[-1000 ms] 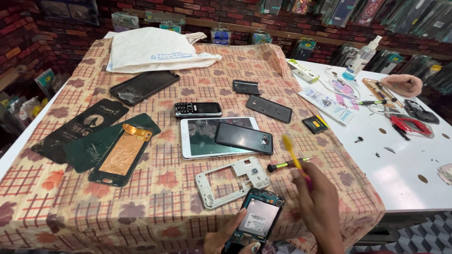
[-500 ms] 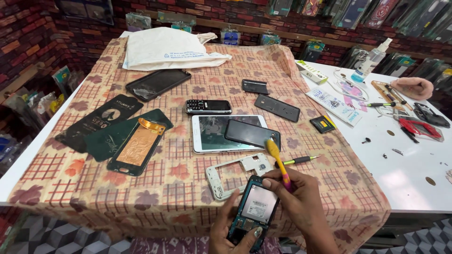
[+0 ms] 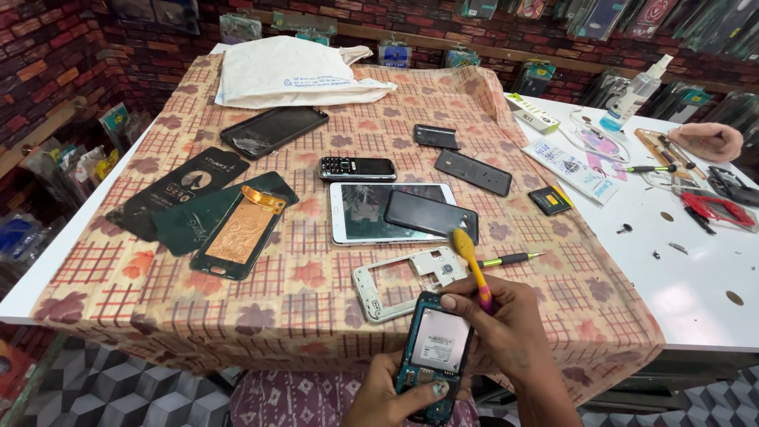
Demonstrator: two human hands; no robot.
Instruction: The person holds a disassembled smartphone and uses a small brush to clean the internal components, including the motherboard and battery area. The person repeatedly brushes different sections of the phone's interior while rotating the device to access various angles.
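Observation:
My left hand holds an opened phone body with its blue circuit board and silver shield facing up, at the table's near edge. My right hand grips a yellow and pink toothbrush, bristle end pointing up and away, with a fingertip resting at the phone body's top edge. Just beyond lies a white phone frame on the patterned cloth.
On the cloth lie a white tablet with a black phone on it, a keypad phone, back covers, a screwdriver and a white bag. The white table to the right carries tools, screws and a spray bottle.
The view has pulled back toward me. My right hand has moved left with the toothbrush, coming over the top of the phone body that my left hand holds.

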